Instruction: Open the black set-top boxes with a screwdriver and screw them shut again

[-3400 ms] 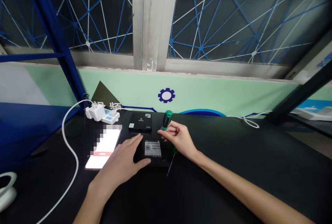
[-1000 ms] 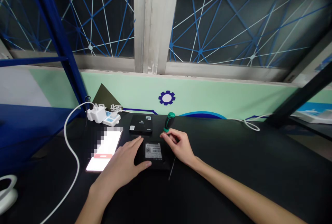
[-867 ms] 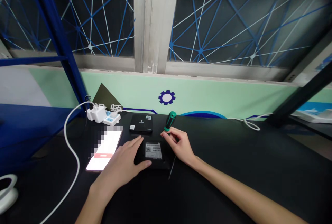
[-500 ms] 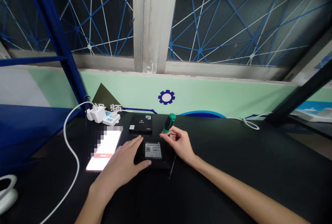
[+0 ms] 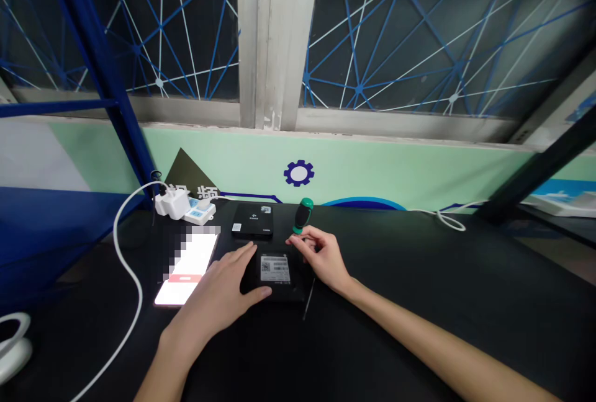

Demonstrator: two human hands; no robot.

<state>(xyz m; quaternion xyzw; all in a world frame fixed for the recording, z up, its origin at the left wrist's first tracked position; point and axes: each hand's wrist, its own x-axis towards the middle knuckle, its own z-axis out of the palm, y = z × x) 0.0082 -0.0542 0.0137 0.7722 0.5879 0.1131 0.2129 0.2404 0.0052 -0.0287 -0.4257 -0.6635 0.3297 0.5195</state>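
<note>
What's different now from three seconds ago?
The right hand has shifted slightly leftward at the wrist, covering the green end of the thin metal rod. Nothing taken up or let go: it still holds the green screwdriver; the left hand stays on the labelled black device.

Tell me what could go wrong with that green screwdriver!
The screwdriver leans a little in the right hand, so it might slip and scratch the nearer black box. The left hand is spread over that box's left side, so a big slip could poke it. The thin metal rod beside the box might get knocked away.
</note>
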